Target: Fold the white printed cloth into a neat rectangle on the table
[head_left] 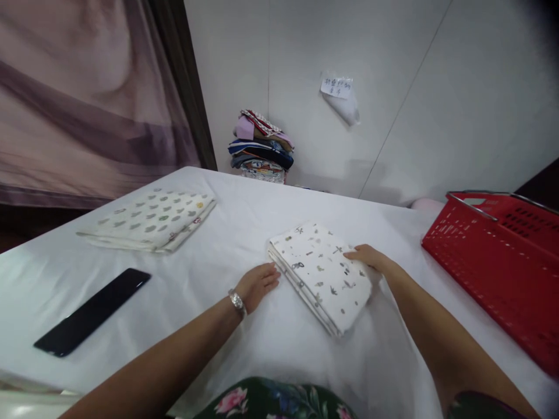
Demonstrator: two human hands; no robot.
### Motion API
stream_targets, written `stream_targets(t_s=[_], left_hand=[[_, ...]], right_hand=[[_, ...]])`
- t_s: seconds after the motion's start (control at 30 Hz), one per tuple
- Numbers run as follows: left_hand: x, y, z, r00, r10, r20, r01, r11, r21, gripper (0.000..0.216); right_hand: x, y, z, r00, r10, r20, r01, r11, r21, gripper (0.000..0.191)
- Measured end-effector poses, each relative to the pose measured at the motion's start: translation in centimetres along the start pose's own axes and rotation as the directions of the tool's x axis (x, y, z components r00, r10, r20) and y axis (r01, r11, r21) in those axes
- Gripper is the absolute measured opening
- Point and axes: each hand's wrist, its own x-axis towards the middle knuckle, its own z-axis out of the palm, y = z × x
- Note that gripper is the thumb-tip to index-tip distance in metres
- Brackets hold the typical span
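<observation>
A folded white cloth [323, 273] with small dark printed figures lies on the white-covered table in front of me. My right hand [369, 257] grips its far right edge, with a fingertip on top and the other fingers hidden beyond the edge. Beside the cloth's left edge is my left hand [258, 285], its fingers stretched out and the tips at or close to the folded layers; whether they touch is hard to tell. A bracelet [237, 302] circles the left wrist.
Another folded white cloth [152, 218] with leaf-like prints lies at the left, with a flat black strip [92, 311] nearer me. A red plastic basket [498, 273] stands on the right. Behind the table's far edge [187, 169] rises a pile of folded fabrics [262, 148].
</observation>
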Motion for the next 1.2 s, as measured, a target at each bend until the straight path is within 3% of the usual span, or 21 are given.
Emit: stream_targets(t_s=[0.17,0.33,0.63,0.7,0.9,1.1,1.2], left_hand=[[0.2,-0.6,0.6,0.998,-0.016,0.057,0.017,1.000,-0.018,0.025],[0.2,-1.2,1.9,0.977,-0.074,0.198,0.051,0.992,0.117,0.035],[2.5,-0.5,4.4,0.979,-0.163,0.119,0.131,0.962,0.239,0.039],[3.1,-0.6,4.7,0.986,-0.134,0.100,0.098,0.948,0.303,0.040],[4.2,-1.3,5.0,0.988,0.145,0.057,-0.155,0.900,0.408,0.045],[4.2,-1.4,5.2,0.984,0.166,0.058,-0.174,0.966,0.192,0.045],[4.3,-1.3,4.9,0.978,0.207,0.008,-0.204,0.954,0.218,0.043]], right_hand=[[-0.7,1.5,-0.5,0.999,-0.007,0.033,0.010,0.995,-0.098,0.050],[0.0,0.1,-0.3,0.988,-0.157,-0.016,0.156,0.987,-0.047,0.049],[0.4,0.0,0.6,0.998,-0.062,-0.017,0.062,0.998,0.010,0.061],[0.1,0.0,0.6,0.996,-0.084,-0.024,0.084,0.996,-0.003,0.056],[-0.3,0.5,0.2,0.994,-0.104,-0.027,0.106,0.989,0.106,0.049],[-0.5,0.7,0.4,0.994,-0.104,-0.032,0.108,0.963,0.247,0.052],[-0.9,0.8,0.8,0.995,-0.099,-0.025,0.102,0.954,0.282,0.048]])
